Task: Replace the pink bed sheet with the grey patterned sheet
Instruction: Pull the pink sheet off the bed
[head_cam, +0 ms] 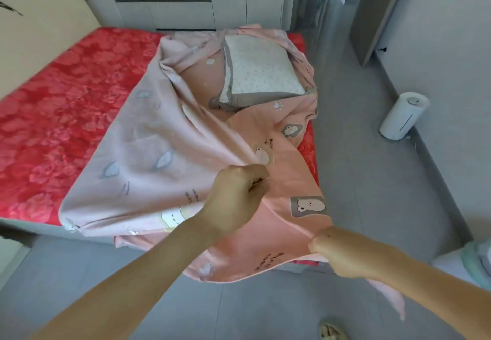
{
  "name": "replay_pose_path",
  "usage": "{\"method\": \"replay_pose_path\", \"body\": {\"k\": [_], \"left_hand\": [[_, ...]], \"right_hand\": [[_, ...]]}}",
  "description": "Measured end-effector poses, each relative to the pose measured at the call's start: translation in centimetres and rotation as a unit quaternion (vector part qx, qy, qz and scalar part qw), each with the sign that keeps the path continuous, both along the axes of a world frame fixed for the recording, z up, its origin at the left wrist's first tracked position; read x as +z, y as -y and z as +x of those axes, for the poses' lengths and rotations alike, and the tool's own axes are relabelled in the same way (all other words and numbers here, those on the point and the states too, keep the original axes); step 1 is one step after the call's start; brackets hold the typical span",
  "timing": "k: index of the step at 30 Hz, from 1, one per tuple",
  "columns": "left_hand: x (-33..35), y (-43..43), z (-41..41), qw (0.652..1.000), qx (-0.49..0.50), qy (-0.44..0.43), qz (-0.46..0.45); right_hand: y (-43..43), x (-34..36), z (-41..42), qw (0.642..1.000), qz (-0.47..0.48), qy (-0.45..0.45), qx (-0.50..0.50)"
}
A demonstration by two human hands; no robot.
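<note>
My left hand [236,196] gripped bunched pink sheet [148,159] at frame centre, right hand [337,253] pinched its edge lower right — folded grey sheet [263,71] lay on top, red mattress [53,116] bare at left

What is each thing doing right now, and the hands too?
Pink cartoon-print bed sheet: bunched, pulled mostly off the mattress.
Red flowered mattress: largely uncovered.
Folded grey patterned sheet: lying on the pink sheet.
Left hand: grips the pink sheet.
Right hand: grips the pink sheet's edge.
White cylinder on the floor: upright.
</note>
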State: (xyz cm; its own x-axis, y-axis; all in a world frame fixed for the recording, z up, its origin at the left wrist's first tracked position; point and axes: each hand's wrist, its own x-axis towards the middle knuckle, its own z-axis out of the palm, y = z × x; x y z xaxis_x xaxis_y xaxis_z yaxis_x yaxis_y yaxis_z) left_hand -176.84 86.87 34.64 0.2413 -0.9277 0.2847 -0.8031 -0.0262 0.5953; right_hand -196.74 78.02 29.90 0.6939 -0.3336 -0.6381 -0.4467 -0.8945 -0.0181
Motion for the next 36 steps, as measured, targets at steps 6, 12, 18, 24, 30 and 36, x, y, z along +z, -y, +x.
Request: {"method": "replay_pose_path", "body": {"k": [6,12,18,24,30,36], "left_hand": [[1.6,5.6,-5.8,0.997,0.066,-0.044,0.017],[-0.8,7.3,-9.3,0.966,0.240,-0.058,0.076],[-0.2,6.1,-12.3,0.930,0.349,-0.042,0.108],[5.7,2.5,-19.7,0.970,0.236,-0.051,0.034],[7.9,-0.2,-22.2,0.964,0.203,-0.173,0.001],[4.1,1.2,-23.6,0.971,0.170,-0.133,0.104]], "right_hand": [[7.6,-0.9,-4.0,0.921,-0.163,0.344,0.088],[11.9,-0.6,-5.5,0.804,-0.004,0.582,-0.120],[11.8,3.4,-4.6,0.884,0.024,0.466,-0.021],[4.7,8.0,-11.7,0.865,-0.068,0.311,0.389],[5.4,10.4,-14.9,0.877,0.001,0.363,0.314],[4.4,8.4,-16.9,0.864,-0.062,0.445,0.228]]}}
